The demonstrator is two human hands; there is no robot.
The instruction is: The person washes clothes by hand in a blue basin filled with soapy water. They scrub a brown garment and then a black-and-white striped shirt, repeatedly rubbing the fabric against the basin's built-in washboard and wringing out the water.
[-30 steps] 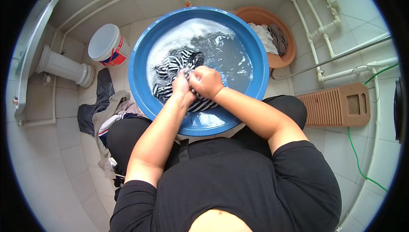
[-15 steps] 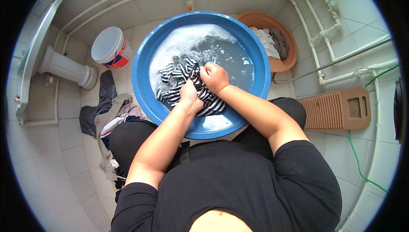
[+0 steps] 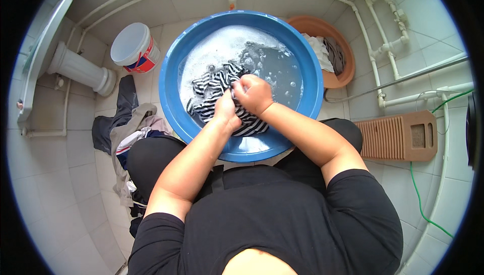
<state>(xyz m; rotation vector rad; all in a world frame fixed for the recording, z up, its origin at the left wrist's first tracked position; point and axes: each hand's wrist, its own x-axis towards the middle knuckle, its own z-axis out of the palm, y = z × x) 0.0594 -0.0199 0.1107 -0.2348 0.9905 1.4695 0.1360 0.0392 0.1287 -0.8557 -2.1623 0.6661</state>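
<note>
In front of me stands a round blue basin (image 3: pixel 169 80) of cloudy, sudsy water. A black-and-white striped garment (image 3: pixel 249 123) lies bunched in it, partly in the water and partly against the near wall. My left hand (image 3: pixel 226 111) is closed on the cloth near the middle of the basin. Just to its right, my right hand (image 3: pixel 253 93) is also closed, gripping the same garment close beside the left. The fingertips of both hands are partly hidden by the hands and the folds. White foam (image 3: pixel 217 43) covers the far and left parts of the water.
A brown washboard (image 3: pixel 388 136) leans at the right beside a green hose (image 3: pixel 421 207). Behind the basin sits an orange-brown tub (image 3: pixel 348 75) with clothes. A white bucket (image 3: pixel 132 48) and a pedestal (image 3: pixel 80 70) stand left. Loose clothes (image 3: pixel 128 123) lie by my left knee.
My right hand has shifted slightly and its fingers curl more over the cloth. Both hands stay on the striped garment. The whole view has shifted a little.
</note>
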